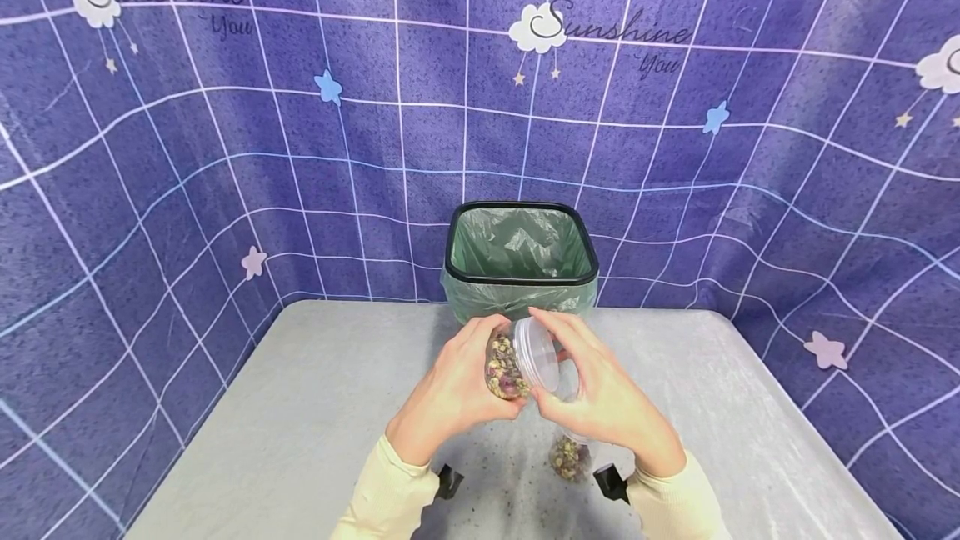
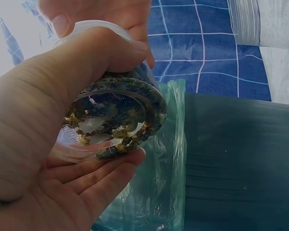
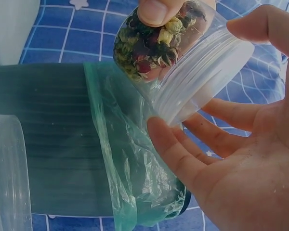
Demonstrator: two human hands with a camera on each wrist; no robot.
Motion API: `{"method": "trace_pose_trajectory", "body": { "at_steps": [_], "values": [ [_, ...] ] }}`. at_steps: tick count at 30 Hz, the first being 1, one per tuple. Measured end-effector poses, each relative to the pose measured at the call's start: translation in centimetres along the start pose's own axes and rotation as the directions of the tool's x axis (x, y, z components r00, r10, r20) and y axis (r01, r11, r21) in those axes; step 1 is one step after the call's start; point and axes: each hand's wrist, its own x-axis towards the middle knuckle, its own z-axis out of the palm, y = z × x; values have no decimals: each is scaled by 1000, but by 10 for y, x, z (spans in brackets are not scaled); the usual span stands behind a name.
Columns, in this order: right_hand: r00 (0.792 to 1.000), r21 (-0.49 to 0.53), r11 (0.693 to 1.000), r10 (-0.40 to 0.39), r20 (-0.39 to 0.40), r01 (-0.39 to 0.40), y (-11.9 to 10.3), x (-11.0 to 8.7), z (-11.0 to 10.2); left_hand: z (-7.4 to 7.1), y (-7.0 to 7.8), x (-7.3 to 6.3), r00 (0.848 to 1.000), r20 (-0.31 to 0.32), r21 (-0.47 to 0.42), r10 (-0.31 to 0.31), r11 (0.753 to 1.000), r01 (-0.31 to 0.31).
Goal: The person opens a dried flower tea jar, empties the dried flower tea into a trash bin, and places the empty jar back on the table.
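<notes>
My left hand (image 1: pixel 457 377) grips the body of a clear plastic jar (image 1: pixel 504 367) of dried flower buds, tilted on its side. In the right wrist view, yellow and dark red buds (image 3: pixel 166 36) show through its wall. A clear screw lid (image 1: pixel 538 352) covers the jar's mouth. Around the lid's rim, my right hand (image 1: pixel 603 386) holds it between thumb and fingertips, palm apart from it. The left wrist view looks at the jar's base (image 2: pixel 111 120), with the left thumb across its side. Below the right hand, a second jar of buds (image 1: pixel 570 458) stands on the table, partly hidden.
Just beyond the hands stands a bin with a black rim (image 1: pixel 525 280) and a green plastic liner (image 1: pixel 517 240). Small dark crumbs lie on the grey table (image 1: pixel 337 407) near the front. A blue gridded curtain (image 1: pixel 420 132) hangs behind and at the sides.
</notes>
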Motion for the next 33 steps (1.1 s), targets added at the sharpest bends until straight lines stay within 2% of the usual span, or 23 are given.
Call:
{"method": "trace_pose_trajectory", "body": {
  "at_steps": [6,19,33],
  "values": [
    [1000,7,1000,-24,-4,24,-1,1,0,0,0,0,1000,7,1,0,1000,0],
    [1000,-12,1000,-23,7,23,-4,0,-2,-2,1,1,1000,-1,-4,23,1000,-23],
    [998,-22,998,-64,22,65,-5,1,-2,-3,0,0,1000,30,-18,-9,1000,9]
  ]
}}
